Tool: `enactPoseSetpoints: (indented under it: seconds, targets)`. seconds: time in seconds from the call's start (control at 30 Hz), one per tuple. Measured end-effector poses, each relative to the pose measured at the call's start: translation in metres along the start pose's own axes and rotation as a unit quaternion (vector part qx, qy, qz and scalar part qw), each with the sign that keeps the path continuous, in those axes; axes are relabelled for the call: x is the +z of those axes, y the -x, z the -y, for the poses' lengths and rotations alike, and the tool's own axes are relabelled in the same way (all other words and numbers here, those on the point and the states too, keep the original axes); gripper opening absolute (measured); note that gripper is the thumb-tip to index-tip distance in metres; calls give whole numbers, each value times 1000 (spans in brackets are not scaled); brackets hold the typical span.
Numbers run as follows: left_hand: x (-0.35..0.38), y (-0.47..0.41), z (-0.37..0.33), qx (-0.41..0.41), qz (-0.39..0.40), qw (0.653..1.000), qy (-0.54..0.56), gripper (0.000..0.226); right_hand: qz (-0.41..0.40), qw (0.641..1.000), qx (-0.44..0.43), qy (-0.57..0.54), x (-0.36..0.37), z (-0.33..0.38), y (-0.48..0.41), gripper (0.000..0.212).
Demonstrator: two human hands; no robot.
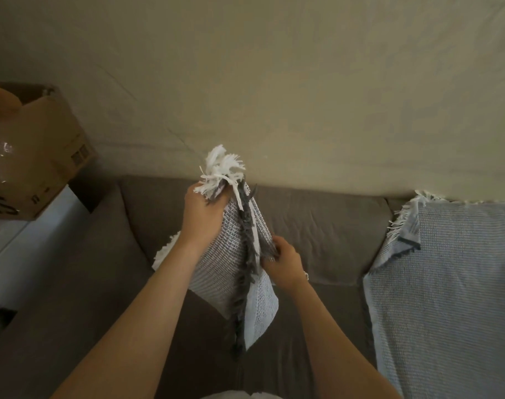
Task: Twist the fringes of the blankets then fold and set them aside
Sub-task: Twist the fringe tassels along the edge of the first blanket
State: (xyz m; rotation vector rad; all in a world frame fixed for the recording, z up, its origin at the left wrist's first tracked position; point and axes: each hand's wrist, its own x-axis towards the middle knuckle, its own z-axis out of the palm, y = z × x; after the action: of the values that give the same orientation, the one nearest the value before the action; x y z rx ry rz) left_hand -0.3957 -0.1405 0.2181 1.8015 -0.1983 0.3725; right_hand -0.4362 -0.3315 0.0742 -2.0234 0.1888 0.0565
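Blanket (231,272) lifted above the middle of the sofa (326,226), both hands on it.
Her left hand (200,214) clenches the folded grey-and-white cloth at its top, white fringe (221,171) bursting out above the fist, while the right hand (283,262) pinches the dark fringe (249,254) lower down the edge. A second, pale blue blanket (447,269) lies draped over the sofa's right end (fringe showing at its corner). A cardboard box (44,156) stands off the left end.

A folded blanket (216,269) hangs above the sofa (326,226), a spread blanket (447,283) lies on its right, a box (49,156) stands left.
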Motion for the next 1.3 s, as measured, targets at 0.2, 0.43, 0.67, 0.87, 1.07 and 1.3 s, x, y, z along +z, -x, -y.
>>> enactPoseSetpoints:
  seconds: [0.2, 0.43, 0.67, 0.87, 1.07, 1.3]
  targets:
    - [-11, -5, 8, 58, -25, 987, -144, 28, -102, 986, -24, 127, -6, -9, -10, 11]
    - [-15, -2, 11, 100, -15, 972, -212, 8, -164, 972, -54, 158, -36, -6, -14, 14]
    - [-3, 0, 9, 103, -17, 969, -224, 19, -280, 923, -55, 259, -29, -14, 3, 13]
    - [-2, -2, 7, 110, -45, 964, -239, 21, -293, 903, -110, 294, -34, -22, 1, 15]
    - [5, -10, -4, 88, -73, 958, -262, 18, -201, 934, -220, 196, -20, -19, 29, 28]
    - [23, -14, -13, 79, -64, 954, -283, 20, -37, 959, -194, 202, 15, 9, 41, 62]
